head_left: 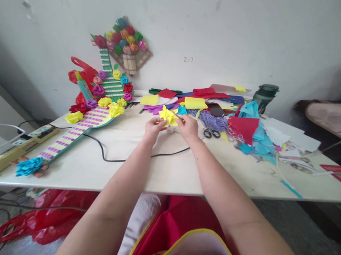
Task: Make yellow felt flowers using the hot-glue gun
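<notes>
Both forearms are bare along their whole visible length, up to the left grip [154,126] and the right grip [188,127]. Clothing: a red garment [175,221] covers the lap, edged with narrow yellow piping [191,231] (the trim runs in a curved line). Just left of the red garment sits a pale, whitish cloth panel [144,218] with a fine texture.

Scissors [211,133] beside purple threads [212,120]; black cable [109,158] across the table [184,173]; green jar [265,96] at the back
</notes>
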